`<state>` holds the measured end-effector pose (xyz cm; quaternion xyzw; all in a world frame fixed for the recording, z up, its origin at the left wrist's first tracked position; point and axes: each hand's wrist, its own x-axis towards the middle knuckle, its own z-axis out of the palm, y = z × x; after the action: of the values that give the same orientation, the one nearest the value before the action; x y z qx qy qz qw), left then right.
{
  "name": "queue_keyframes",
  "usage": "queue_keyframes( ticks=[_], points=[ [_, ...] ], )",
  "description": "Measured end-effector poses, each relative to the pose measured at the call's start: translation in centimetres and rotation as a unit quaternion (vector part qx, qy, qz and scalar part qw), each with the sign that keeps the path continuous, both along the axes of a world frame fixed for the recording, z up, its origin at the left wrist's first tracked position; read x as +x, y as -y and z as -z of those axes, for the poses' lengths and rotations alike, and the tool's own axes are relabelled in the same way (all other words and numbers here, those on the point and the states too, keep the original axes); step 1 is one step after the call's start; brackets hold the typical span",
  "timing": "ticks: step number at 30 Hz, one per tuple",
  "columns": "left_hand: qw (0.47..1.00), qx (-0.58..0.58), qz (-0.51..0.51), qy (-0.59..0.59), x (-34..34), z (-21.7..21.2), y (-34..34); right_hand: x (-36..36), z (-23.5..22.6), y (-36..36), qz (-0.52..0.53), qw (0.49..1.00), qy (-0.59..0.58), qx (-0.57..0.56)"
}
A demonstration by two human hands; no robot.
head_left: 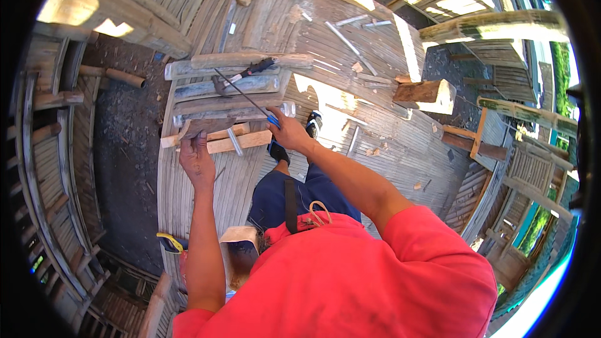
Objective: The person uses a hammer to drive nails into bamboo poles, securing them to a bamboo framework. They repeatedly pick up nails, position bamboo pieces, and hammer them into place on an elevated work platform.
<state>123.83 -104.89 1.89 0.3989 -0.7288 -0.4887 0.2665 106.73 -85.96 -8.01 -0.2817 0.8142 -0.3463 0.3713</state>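
Two hands show: the left hand [196,161] at nine o'clock from centre and the right hand [288,131] near the middle. One hacksaw [245,96] with a blue handle lies at eleven o'clock, and one hammer [243,75] just above it. Three long bamboo halves [233,61] lie stacked side by side at eleven o'clock. Two pale wooden strips [241,141] sit beneath them. One wooden block [426,92] stands at two o'clock. One yellow-handled tool [170,241] lies at eight o'clock. Loose slivers at twelve o'clock are too many and small to count.
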Motion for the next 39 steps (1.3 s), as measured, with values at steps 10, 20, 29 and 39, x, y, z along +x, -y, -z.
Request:
queue_keyframes(
  ticks=[10,20,29,39],
  points=[
    [0.960,-0.039,0.277,-0.026,-19.7,-5.7,-13.6,-2.0,-9.0,-22.7,0.401,0.906,0.130,-0.037],
    [0.892,-0.041,0.422,-0.158,-33.2,-12.0,-37.8,-8.0,-17.8,-46.8,0.559,0.816,-0.147,-0.024],
    [0.858,-0.090,0.481,-0.155,-37.1,-16.8,-49.7,-9.1,-21.7,-55.4,0.505,0.851,-0.125,-0.065],
    [0.849,-0.091,0.502,-0.140,-38.0,-16.0,-52.1,-9.6,-26.2,-54.7,0.472,0.865,-0.154,-0.071]
  ],
)
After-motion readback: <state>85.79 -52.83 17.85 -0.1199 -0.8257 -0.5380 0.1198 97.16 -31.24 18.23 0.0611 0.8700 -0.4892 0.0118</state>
